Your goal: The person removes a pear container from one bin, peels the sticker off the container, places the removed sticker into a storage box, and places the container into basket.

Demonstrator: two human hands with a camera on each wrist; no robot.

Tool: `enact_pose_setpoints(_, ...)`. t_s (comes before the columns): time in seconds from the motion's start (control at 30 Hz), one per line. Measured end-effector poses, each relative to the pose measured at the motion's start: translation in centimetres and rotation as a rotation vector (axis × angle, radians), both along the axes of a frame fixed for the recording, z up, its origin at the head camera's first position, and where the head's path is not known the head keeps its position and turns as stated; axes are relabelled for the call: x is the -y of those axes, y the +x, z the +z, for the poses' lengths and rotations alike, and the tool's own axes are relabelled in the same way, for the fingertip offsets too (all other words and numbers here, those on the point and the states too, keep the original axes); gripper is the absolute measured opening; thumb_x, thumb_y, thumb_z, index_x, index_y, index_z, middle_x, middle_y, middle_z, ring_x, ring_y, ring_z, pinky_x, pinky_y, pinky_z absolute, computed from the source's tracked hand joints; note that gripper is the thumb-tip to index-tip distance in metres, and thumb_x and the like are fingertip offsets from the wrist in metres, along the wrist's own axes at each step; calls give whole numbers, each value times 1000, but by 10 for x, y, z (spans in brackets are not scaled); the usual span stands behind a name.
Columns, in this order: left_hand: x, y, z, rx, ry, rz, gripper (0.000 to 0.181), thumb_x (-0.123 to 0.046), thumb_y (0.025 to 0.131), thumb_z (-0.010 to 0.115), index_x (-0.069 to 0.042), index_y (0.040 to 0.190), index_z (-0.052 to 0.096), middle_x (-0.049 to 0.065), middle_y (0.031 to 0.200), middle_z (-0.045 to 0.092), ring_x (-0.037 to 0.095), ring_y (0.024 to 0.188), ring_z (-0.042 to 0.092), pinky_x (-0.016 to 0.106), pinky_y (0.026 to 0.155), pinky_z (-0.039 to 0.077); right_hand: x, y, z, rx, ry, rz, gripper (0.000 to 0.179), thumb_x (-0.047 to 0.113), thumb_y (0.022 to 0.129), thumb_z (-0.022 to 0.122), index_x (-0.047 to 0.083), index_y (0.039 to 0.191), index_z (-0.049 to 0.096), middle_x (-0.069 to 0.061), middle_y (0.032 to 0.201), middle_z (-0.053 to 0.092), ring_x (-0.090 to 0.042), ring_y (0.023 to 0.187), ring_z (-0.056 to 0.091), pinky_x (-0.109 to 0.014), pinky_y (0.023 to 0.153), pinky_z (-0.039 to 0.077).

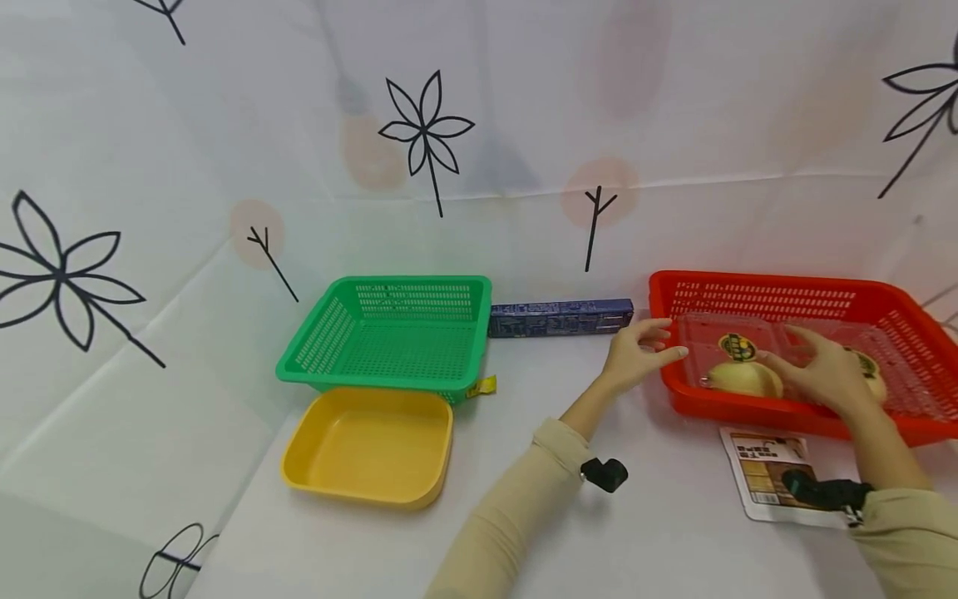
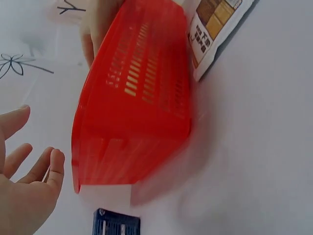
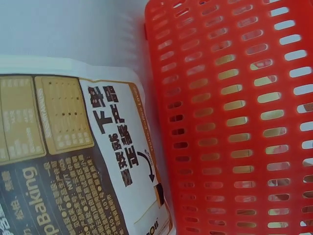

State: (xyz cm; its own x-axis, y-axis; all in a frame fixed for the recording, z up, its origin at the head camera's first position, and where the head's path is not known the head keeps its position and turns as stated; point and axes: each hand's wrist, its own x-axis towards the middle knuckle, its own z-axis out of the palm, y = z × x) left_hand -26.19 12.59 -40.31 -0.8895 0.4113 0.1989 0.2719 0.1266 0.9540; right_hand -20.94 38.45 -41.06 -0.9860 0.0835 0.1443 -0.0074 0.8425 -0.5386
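Note:
In the head view, two clear plastic boxes lie side by side in a red basket [image 1: 756,416]. The left box [image 1: 703,337] has a dark round label and a pale yellow rounded item [image 1: 748,380] inside; the right box [image 1: 894,349] holds a similar one. My right hand [image 1: 827,374] reaches over the front rim, thumb and fingers spread at the left box's right side. Just off the basket's left end, my left hand [image 1: 632,358] is held up with fingers apart, holding nothing. The left wrist view shows that hand [image 2: 29,191] beside the basket's rim.
A printed pouch [image 1: 771,474] lies in front of the red basket, under my right forearm. Along the back is a long dark blue box [image 1: 561,319]. To the left stand a green basket [image 1: 471,349] and a yellow tray [image 1: 367,495], with a small yellow wrapper [image 1: 485,386] beside them.

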Motion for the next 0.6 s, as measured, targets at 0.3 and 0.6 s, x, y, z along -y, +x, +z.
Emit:
enact_pose_setpoints(0.3,-22,10,5,11,-109,-91,47,-13,83,71,-6,128,56,9,122,61,11,107,59,12,80,47,0,-4,-4,33,0,30,82,41,90,58,-14,140,23,-50,118,39,-63,100,42,-70,76,38)
enact_pose_setpoints(0.6,-42,12,16,107,-247,-16,46,-25,85,69,-22,129,54,-3,124,57,9,108,54,21,79,49,-3,-4,-3,37,-3,59,81,39,90,59,-14,140,22,-50,119,39,-64,101,44,-69,74,40)
